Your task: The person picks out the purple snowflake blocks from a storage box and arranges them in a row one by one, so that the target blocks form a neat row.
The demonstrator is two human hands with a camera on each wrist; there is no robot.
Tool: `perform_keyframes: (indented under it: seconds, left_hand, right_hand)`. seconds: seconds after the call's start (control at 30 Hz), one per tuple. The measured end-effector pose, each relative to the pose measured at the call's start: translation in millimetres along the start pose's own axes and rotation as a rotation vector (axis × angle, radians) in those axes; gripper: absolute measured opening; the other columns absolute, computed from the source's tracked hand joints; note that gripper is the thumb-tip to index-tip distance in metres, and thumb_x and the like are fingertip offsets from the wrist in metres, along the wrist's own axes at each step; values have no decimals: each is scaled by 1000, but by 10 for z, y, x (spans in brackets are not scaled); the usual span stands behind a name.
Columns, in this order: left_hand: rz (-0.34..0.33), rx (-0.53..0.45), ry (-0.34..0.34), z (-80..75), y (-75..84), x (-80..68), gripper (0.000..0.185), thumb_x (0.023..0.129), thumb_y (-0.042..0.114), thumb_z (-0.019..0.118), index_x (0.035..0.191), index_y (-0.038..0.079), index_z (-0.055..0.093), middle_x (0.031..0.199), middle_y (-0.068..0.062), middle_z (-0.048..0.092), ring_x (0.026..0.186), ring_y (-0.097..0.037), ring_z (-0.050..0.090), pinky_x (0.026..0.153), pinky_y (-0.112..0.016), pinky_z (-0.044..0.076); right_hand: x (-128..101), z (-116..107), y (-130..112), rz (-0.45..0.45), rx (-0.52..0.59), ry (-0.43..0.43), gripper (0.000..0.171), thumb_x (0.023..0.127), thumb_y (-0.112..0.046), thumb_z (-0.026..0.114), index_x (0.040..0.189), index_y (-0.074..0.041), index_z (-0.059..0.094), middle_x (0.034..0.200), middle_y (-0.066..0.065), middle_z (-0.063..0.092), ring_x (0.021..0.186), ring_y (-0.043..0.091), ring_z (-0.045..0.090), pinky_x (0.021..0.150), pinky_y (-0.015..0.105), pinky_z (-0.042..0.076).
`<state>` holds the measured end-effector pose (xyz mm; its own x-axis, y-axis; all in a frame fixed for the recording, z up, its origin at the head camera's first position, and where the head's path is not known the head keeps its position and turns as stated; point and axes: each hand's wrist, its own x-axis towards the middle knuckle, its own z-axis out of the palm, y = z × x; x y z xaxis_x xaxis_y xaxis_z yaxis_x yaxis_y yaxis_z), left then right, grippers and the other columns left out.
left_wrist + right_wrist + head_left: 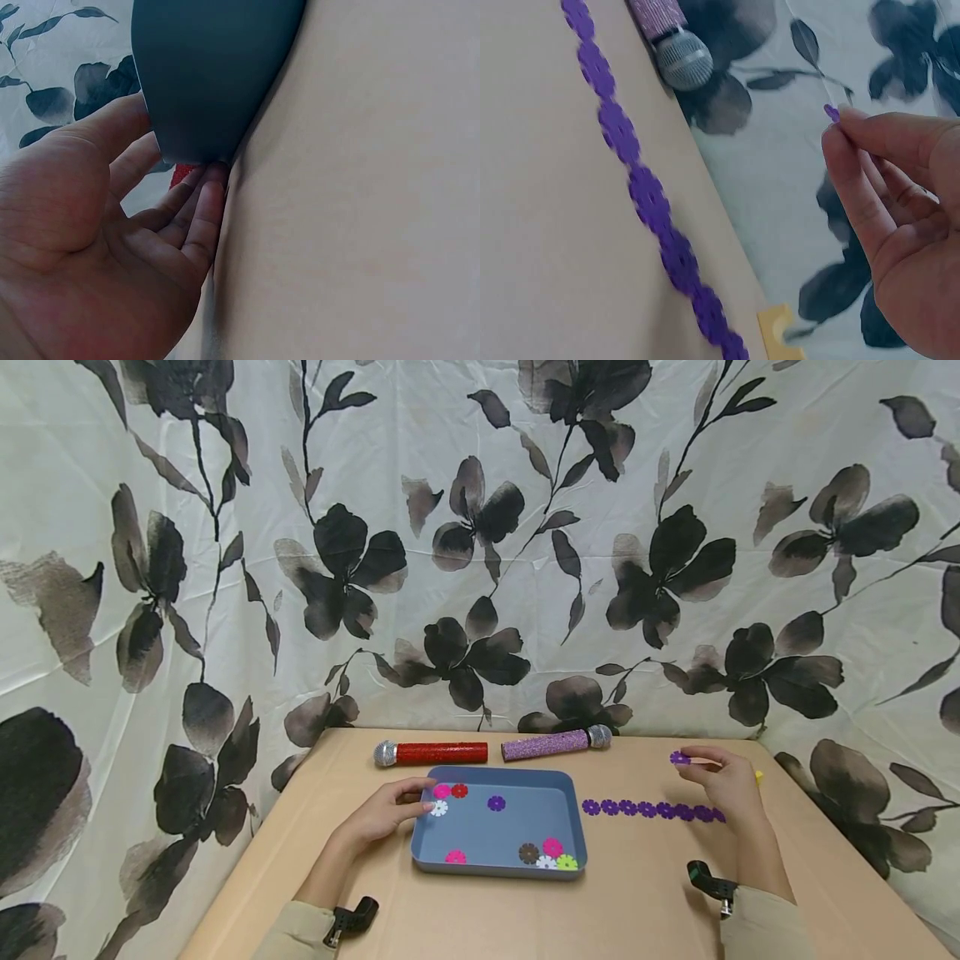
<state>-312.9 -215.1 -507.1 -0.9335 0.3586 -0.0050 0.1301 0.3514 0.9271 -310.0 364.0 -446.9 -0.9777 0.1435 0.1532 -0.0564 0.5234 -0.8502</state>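
My right hand (727,787) is raised over the right side of the table, pinching a purple flower-shaped disc (679,757) between thumb and fingertips. In the right wrist view that disc (831,113) shows nearly edge-on. Below it, several purple flower discs (646,809) lie joined in a straight row that runs from the tray toward my right wrist. My left hand (378,814) grips the left edge of the blue-grey tray (480,831). Its thumb lies over the rim, and the other fingers are against the outer wall, as the left wrist view shows. Loose flower discs in pink, red, white, brown, green and purple (497,803) lie inside.
Behind the tray lie a red glitter microphone (441,753) and a purple glitter one (547,745). A small yellow piece (780,330) sits at the table's far edge, partly hidden by my right hand in the head view. Floral cloth (465,560) hangs behind the table.
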Motion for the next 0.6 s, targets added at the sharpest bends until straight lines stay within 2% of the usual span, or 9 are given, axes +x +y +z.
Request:
perform_keyframes:
  seconds: [0.17, 0.27, 0.4, 0.47, 0.53, 0.6]
  left_hand:
    - [2, 3, 2, -1, 0, -2, 56, 97, 31, 76, 145, 9, 60, 146, -13, 62, 132, -29, 59, 113, -43, 47]
    - [4, -1, -1, 1, 3, -6, 57, 96, 32, 76, 145, 9, 60, 145, -13, 62, 130, -29, 59, 110, -35, 47]
    - [10, -1, -4, 1, -7, -3, 57, 96, 31, 76, 146, 8, 60, 145, -14, 62, 130, -29, 59, 108, -31, 48]
    - [13, 0, -4, -1, -16, 1, 56, 97, 30, 75, 146, 8, 59, 145, -14, 62, 129, -28, 60, 107, -32, 48]
    - [14, 1, -2, -3, -19, 2, 55, 97, 29, 75, 146, 8, 59, 144, -14, 62, 128, -28, 60, 107, -32, 48]
    - [15, 1, 0, -6, -19, 2, 54, 98, 28, 75, 146, 8, 59, 144, -15, 63, 126, -27, 60, 106, -32, 48]
  right_hand:
    - [-33, -143, 86, 51, -3, 41, 55, 99, -39, 71, 143, -7, 62, 104, -16, 74, 87, -9, 67, 77, 16, 51]
    - [-55, -209, 152, 104, -22, 57, 56, 100, -43, 69, 145, -11, 60, 110, -14, 72, 88, -11, 64, 81, 18, 51]
    - [-83, -291, 251, 188, -18, 69, 57, 103, -44, 64, 149, -13, 56, 133, 8, 65, 98, 0, 63, 101, 44, 52]
    - [-92, -321, 301, 216, -19, 84, 56, 103, -41, 64, 150, -11, 54, 145, 17, 58, 110, 12, 61, 101, 52, 49]
    - [-102, -348, 347, 227, -37, 98, 55, 104, -37, 64, 149, -9, 54, 150, 22, 52, 119, 25, 59, 97, 42, 53]
    - [-110, -366, 393, 223, -66, 109, 52, 104, -31, 65, 147, -5, 55, 151, 25, 51, 124, 36, 56, 84, 24, 54]
